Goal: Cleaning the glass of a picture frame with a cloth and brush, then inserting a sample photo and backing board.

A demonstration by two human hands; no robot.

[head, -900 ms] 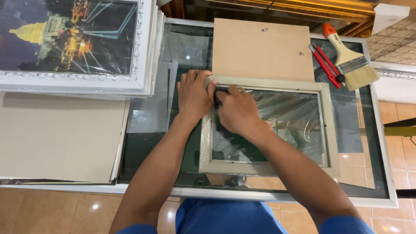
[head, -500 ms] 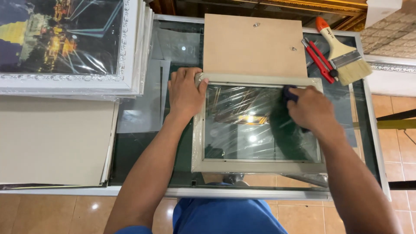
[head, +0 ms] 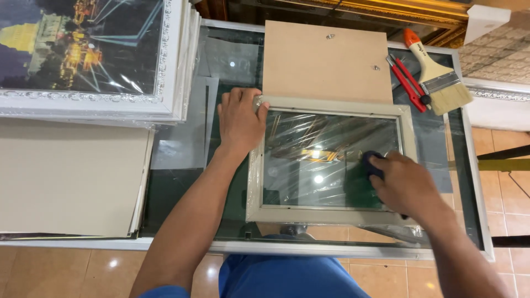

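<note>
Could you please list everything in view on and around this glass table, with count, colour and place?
picture frame: 1, pale grey, glazed, flat at table centre
dark cloth: 1, dark blue, on the glass under the right hand
backing board: 1, tan, behind the frame, two small metal hangers on it
paintbrush: 1, orange handle, pale bristles, far right of table
utility knife: 1, red, beside the paintbrush
framed pictures: a stack, white ornate frames, night scene on top, far left
boards: a stack, beige, near left
glass table: 1, metal-edged, dark top
floor tiles: orange, below
left hand: 1, on the frame's upper left corner
right hand: 1, gripping the cloth, lower right of the glass
</note>
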